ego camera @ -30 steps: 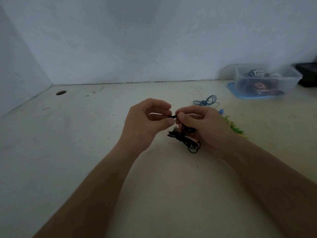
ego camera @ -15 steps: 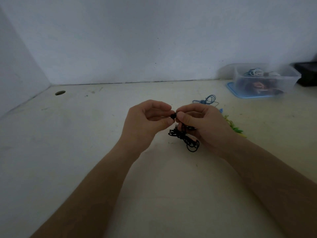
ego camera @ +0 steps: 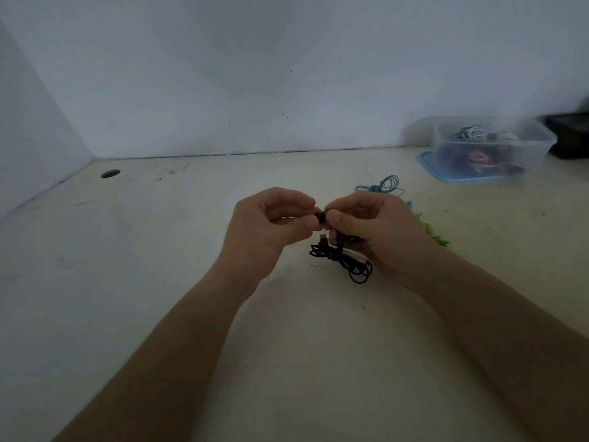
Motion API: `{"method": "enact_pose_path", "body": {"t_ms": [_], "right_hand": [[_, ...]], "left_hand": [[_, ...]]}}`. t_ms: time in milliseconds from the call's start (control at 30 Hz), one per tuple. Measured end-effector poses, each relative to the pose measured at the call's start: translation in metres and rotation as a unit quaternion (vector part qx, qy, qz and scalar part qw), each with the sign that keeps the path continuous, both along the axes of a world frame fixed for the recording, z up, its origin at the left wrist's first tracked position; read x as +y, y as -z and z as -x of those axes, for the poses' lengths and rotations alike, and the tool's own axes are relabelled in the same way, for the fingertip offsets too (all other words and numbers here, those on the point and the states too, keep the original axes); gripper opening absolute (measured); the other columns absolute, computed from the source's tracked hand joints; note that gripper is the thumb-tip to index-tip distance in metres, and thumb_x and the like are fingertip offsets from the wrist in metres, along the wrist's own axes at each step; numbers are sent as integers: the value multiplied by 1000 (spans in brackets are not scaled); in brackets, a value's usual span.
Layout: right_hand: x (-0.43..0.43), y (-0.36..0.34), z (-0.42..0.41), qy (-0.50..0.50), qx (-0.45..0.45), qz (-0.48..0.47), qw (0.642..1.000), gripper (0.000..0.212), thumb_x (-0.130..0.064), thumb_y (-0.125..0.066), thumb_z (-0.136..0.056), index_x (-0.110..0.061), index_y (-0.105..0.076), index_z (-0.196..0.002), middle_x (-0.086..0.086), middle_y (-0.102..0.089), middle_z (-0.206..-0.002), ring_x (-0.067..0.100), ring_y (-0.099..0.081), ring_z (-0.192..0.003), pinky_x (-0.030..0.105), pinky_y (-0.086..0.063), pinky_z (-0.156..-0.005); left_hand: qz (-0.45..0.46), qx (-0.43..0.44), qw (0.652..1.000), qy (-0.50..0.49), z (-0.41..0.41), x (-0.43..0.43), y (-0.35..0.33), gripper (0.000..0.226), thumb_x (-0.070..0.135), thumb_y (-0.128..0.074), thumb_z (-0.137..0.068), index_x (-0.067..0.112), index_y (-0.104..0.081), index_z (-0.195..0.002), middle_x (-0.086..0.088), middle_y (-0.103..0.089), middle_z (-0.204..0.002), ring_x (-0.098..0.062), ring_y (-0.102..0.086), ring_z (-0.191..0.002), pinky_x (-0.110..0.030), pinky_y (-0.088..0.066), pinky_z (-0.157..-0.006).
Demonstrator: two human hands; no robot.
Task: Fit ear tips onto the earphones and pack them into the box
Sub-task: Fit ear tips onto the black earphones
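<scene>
Pinches a small black ear tip point(ego camera: 319, 216) between thumb and forefinger of the left hand point(ego camera: 271, 224), remaining fingers curled in toward the palm. Meets it from 3 o'clock with the right hand point(ego camera: 382, 231), likewise curled, thumb and forefinger closed on what looks like the bud end of the black earphones point(ego camera: 344, 260); cannot separate bud from tip at this size and in this dim light. Lets the rest of them hang in a tangled bunch at 5 o'clock from the pinch, partly tucked under the right palm, low over the table point(ego camera: 159, 282); cannot tell whether touching it.

Against a second ago: hardly shifts either hand and keeps the bunch where it was, but shows the dark piece rounder and closer between the two thumb tips, where it earlier looked thin and flat. Probably means pressing the tip onto the nozzle, not yet plainly seated. Puts the fitting step about midway, with packing not begun.

Leaves the clear box point(ego camera: 538, 154) well apart at 2 o'clock, standing on a blue lid point(ego camera: 459, 177), with other cables already inside. Leaves a blue cable point(ego camera: 382, 185) at 1 o'clock just beyond the right hand, and a green thing point(ego camera: 436, 236) at 3 o'clock behind the right wrist.
</scene>
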State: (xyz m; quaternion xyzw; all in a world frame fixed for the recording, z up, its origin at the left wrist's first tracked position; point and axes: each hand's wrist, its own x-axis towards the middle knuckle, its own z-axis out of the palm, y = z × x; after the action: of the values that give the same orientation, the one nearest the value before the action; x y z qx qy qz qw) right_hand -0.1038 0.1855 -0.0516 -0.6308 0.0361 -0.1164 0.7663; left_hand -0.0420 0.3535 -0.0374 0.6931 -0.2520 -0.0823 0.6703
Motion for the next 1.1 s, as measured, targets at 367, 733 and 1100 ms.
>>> {"method": "enact_pose_path", "body": {"t_ms": [367,733,1100], "right_hand": [[-1,-1,3,17,-22,70,997,5,2,-71,-84,-1,-71,-88,16,-71,-73,21,-66,-64,29,-60,-69],[-2,-2,4,26,-40,117,992,8,3,-72,-84,-4,-73,-87,16,-72,-74,22,-67,-65,31,-61,-73],[-2,-4,5,-1,-32,99,995,8,3,-70,-84,-3,-72,-88,13,-73,-74,20,-66,-64,27,-59,-69]], "left_hand": [[22,48,998,17,-1,-2,4,21,-7,-73,-79,9,-70,-93,-9,-77,-89,-24,-75,-86,-25,-56,-74],[34,70,997,29,-1,-2,5,20,-8,-72,-79,7,-69,-92,-11,-77,-88,-25,-75,-86,-24,-56,-73],[22,62,997,40,-3,0,5,21,-5,-75,-77,9,-70,-91,-11,-76,-85,-26,-75,-86,-27,-57,-75]]}}
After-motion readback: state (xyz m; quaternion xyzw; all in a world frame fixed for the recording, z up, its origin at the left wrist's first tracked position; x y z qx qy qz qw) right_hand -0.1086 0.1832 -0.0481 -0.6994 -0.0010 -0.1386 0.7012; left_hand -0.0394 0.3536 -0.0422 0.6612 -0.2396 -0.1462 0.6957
